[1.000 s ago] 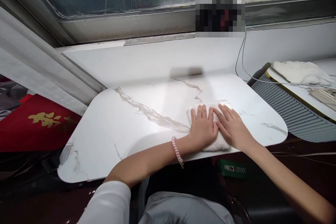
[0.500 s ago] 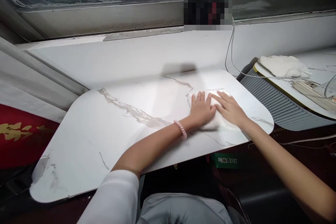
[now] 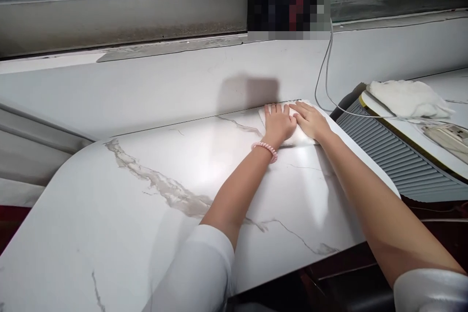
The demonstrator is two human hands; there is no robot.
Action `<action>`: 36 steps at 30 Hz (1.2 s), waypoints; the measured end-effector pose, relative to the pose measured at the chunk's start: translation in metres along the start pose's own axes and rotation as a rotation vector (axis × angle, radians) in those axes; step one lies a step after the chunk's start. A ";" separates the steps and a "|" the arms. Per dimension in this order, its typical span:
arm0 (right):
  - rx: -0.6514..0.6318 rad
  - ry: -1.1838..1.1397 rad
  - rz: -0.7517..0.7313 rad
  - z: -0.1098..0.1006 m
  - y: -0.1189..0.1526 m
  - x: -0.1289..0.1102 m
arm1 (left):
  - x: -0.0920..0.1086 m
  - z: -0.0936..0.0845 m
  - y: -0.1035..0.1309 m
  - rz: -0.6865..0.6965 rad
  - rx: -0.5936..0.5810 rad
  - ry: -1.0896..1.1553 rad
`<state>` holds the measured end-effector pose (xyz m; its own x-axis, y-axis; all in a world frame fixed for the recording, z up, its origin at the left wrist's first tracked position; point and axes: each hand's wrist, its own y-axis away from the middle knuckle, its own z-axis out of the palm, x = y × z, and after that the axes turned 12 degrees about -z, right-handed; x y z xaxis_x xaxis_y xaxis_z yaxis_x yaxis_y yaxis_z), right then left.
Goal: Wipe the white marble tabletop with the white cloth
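Left hand [image 3: 280, 123], pink coiled band [image 3: 269, 150] on its wrist, lies flat, fingers slightly spread, on a white fluffy cloth [image 3: 299, 137]; right hand [image 3: 311, 121] flat on it too, fingers closer together, neither gripping. From the person's side, cloth sits about 1 o'clock on the white, grey-veined, round-cornered tabletop [image 3: 120, 209], by its back edge. Second white fluffy cloth [image 3: 407, 98] at 3 o'clock from the hands, on a neighbouring white-topped, grey ribbed-sided unit [image 3: 389, 153].
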<state>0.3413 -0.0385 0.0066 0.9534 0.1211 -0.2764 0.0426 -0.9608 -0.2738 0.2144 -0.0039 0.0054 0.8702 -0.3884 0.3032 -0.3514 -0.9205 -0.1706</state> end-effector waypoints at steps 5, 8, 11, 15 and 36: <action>0.022 0.015 -0.026 -0.003 -0.012 0.035 | 0.022 0.013 -0.020 -0.001 0.041 0.037; 0.019 0.040 -0.011 -0.005 -0.015 0.045 | 0.028 0.017 -0.026 0.002 0.044 0.050; -0.004 0.078 -0.026 -0.006 -0.012 0.045 | 0.029 0.018 -0.024 0.005 0.038 0.044; -0.056 0.137 -0.039 -0.012 0.006 0.038 | 0.034 0.015 -0.005 0.000 0.007 0.031; -0.024 0.217 -0.024 -0.045 0.243 -0.047 | 0.059 -0.024 0.215 0.220 -0.117 0.024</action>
<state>0.3205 -0.2886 -0.0051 0.9938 0.0902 -0.0646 0.0710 -0.9644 -0.2549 0.1824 -0.2257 0.0089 0.7600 -0.5799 0.2935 -0.5707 -0.8115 -0.1258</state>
